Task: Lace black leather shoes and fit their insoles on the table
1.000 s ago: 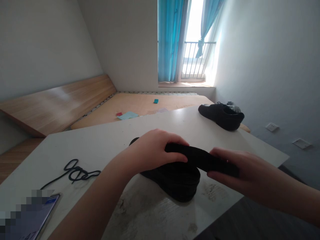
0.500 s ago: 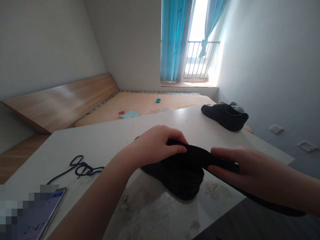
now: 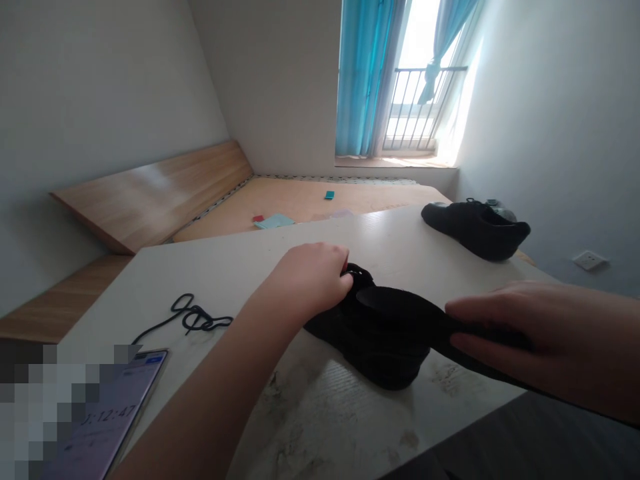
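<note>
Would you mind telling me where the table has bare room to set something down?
Bare table lies between the left hand and the far shoe, and between the lace and the back edge. It is crowded at the near shoe, where the right hand holds a black strip, and at left around the phone.

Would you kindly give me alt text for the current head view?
A person's left hand grips a black shoe on a white table while the right hand holds a black insole over the shoe's opening. The table also holds a dark shoelace, a phone and another black shoe.
</note>
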`<state>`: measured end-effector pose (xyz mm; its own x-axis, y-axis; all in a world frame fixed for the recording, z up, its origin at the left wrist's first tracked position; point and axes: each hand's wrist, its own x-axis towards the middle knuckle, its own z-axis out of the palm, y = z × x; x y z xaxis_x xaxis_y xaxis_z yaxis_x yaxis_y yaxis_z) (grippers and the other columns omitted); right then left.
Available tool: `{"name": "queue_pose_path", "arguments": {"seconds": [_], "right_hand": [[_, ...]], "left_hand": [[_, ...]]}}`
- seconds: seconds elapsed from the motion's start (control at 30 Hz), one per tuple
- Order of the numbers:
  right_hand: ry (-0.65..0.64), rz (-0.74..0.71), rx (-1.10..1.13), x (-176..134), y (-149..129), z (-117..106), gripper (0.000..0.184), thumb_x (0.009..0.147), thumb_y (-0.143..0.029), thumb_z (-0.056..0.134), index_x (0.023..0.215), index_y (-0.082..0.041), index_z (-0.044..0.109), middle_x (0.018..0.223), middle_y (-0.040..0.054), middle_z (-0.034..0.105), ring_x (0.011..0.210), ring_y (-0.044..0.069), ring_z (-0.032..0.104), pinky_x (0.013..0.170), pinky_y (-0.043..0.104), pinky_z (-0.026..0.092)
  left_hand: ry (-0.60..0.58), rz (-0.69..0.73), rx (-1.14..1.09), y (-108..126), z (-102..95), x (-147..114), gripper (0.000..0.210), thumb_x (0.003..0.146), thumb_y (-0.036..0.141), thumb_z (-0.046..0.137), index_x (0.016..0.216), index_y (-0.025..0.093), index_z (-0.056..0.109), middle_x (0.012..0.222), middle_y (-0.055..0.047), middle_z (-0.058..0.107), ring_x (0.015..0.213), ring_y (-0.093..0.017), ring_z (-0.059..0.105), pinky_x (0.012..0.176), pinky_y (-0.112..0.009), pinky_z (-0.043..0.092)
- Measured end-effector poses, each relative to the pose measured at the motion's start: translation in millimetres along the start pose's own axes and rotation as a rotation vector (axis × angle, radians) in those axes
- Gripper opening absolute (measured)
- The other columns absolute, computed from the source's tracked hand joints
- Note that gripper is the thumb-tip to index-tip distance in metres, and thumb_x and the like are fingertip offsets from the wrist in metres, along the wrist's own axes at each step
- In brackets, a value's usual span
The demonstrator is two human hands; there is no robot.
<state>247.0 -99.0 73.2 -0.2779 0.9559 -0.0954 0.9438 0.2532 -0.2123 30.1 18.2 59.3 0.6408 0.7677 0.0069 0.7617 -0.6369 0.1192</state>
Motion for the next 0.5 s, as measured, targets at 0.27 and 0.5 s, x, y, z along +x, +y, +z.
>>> {"name": "queue_pose_path", "arguments": {"seconds": [0.27, 0.5], "right_hand": [[-0.147, 0.007, -0.251, 61, -34, -3, 0.023, 0.082, -0.032, 0.053, 0.064, -0.023, 0.065, 0.058, 0.0040, 0.064, 0.049, 0.019, 0.059, 0.044, 0.029, 0.030], [0.079, -0.187, -0.194, 99, -46, 40, 0.020, 0.074, -0.012, 0.055, 0.069, -0.018, 0.073, 0.061, 0.0089, 0.069, 0.049, 0.023, 0.063, 0.044, 0.030, 0.033]], "left_hand": [[-0.001, 0.037, 0.034, 2, -2.0, -1, 0.027, 0.087, 0.019, 0.045, 0.093, 0.016, 0.071, 0.095, -0.011, 0.074, 0.088, -0.026, 0.067, 0.066, -0.033, 0.045], [0.018, 0.069, 0.049, -2, -2.3, 2, 0.028, 0.087, 0.018, 0.046, 0.090, 0.016, 0.073, 0.092, -0.011, 0.075, 0.084, -0.025, 0.068, 0.064, -0.032, 0.046]]}}
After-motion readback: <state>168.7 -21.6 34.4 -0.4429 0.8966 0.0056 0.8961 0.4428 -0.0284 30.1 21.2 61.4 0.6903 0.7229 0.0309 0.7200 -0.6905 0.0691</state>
